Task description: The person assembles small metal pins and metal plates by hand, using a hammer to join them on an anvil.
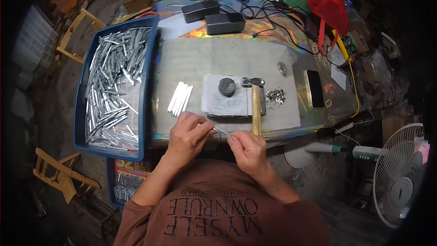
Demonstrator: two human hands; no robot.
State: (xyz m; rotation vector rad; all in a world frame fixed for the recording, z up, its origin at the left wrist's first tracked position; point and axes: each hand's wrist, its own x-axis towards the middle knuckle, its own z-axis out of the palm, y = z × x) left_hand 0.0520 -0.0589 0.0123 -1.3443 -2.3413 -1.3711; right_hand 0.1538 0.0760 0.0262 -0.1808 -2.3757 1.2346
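Near edge of the workbench (291,133) runs just about under your hands. Your left hand (187,137) pinches one end of a thin silver rod (221,130) with bent fingers; your right hand (248,151) grips the other end, thumb against curled forefinger. The rod sits between both hands, in front of your shirt (218,187); it is slim and part covered, so its full length is probably more than shows.

Room to move: grey sheeting (195,59) shows between the blue bin (149,70) at your left and the paper pad (211,102) ahead. Bin wall bounds the left side; it is loaded with silver rods (119,50).

Surface: sheet is stained, with an iridescent covering (334,105) beyond its borders. Concrete-looking floor (180,191), dim.

Around: flat silver strips (180,99) laid side by side, left of the pad. Dark round block (226,87) on the pad. Hammer (256,109) along its right side, handle pointing at you, ending close to your right hand: in the way there. Small metal pieces (275,96) heaped right of it, then a phone (314,89). Black boxes (225,23) and cables at the back. Fan (400,182) to your right.
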